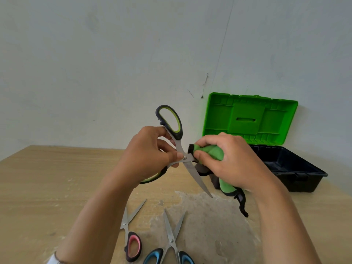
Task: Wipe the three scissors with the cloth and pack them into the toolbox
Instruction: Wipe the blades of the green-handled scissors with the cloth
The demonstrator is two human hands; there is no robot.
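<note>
My left hand (147, 155) grips the green-and-black-handled scissors (169, 121) near the pivot, held up over the table with the blades spread wide. One blade points down to the right; the other is wrapped in the green cloth (214, 152), which my right hand (234, 161) squeezes around it. A tail of cloth hangs below that hand. Pink-handled scissors (131, 233) and blue-handled scissors (172, 242) lie partly spread on the table near me. The toolbox (302, 168) stands at the right with its green lid (247, 117) raised.
The wooden table (47, 183) has a worn grey patch (209, 225) under the blue scissors. A plain pale wall runs behind the table and the toolbox. The toolbox's black tub shows nothing inside from this angle.
</note>
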